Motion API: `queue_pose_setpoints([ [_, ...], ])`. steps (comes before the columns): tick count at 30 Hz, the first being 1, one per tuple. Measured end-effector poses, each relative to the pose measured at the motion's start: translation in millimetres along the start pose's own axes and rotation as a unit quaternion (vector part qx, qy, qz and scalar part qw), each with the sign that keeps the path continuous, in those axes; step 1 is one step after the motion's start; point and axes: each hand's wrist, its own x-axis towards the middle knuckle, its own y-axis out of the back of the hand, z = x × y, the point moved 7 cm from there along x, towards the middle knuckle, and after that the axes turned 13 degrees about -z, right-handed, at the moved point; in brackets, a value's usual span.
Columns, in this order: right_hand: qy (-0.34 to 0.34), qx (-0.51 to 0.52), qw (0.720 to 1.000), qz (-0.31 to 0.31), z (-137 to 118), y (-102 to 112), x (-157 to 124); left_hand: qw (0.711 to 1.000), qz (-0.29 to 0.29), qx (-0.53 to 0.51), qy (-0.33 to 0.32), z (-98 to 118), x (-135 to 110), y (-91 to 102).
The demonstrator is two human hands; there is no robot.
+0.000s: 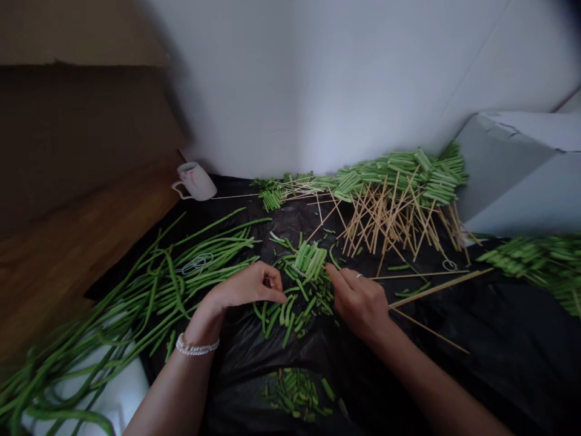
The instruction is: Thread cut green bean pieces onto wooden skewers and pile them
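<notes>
My left hand (254, 284), a beaded bracelet at its wrist, hovers with curled fingers at the left side of a pile of cut green bean pieces (290, 312). Its fingertips are close to the pieces; what they pinch, if anything, is hidden. Closed at the pile's right side, my right hand (361, 300) wears a ring. By its fingertips lies a neat row of bean pieces (311, 260), side by side as if on a skewer; the stick itself is hidden there. Thin bamboo skewers (436, 289) stretch out rightward behind that hand.
Long uncut beans (149, 303) spread at left, partly over a white bag (104, 387). Skewered beans (399, 172) are stacked by the wall, with more (540, 260) at right. A mug (197, 181), a white box (521, 169) and bean scraps (297, 393) surround the black sheet (454, 387).
</notes>
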Motion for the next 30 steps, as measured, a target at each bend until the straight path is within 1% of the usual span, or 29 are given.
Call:
queue_pose_setpoints([
  [1,0.001,0.000,1.000,-0.001,-0.2,-0.3,0.0,0.999,-0.013,0.041,0.014,-1.7,-1.8,-1.2],
  [3,0.004,0.003,1.000,-0.004,-1.1,-0.9,0.1,0.992,-0.010,0.117,0.042,-6.2,-3.4,-0.5],
  [6,0.005,0.005,1.000,-0.006,-2.2,-1.5,0.0,0.982,0.002,0.178,0.062,-12.2,-1.2,0.5],
  [9,0.003,0.005,1.000,0.000,-2.7,-1.0,0.0,0.983,-0.002,0.179,0.043,-14.0,1.8,-1.4],
  [13,0.004,0.009,1.000,-0.001,-2.7,-0.5,0.9,0.989,-0.002,0.146,0.017,-10.2,2.4,-3.2],
  [15,0.003,0.007,1.000,0.002,-2.2,1.0,1.4,0.993,0.014,0.116,0.003,-5.7,1.6,-1.1],
  [19,0.001,0.014,1.000,0.015,-0.7,4.5,2.0,0.995,0.075,0.049,-0.044,2.4,-2.0,10.5],
  [21,0.001,0.013,1.000,0.016,-0.4,4.7,2.0,0.995,0.085,0.041,-0.042,0.2,-2.7,14.2],
  [23,0.000,0.010,1.000,0.014,-0.4,3.7,1.8,0.995,0.073,0.057,-0.022,-5.1,-1.6,13.4],
  [26,-0.002,0.009,1.000,0.008,-0.7,1.8,1.3,0.994,0.043,0.103,0.005,-11.3,1.3,7.1],
  [30,-0.001,0.009,1.000,0.010,-1.7,1.8,1.0,0.988,0.027,0.154,0.007,-8.3,4.3,-2.0],
])
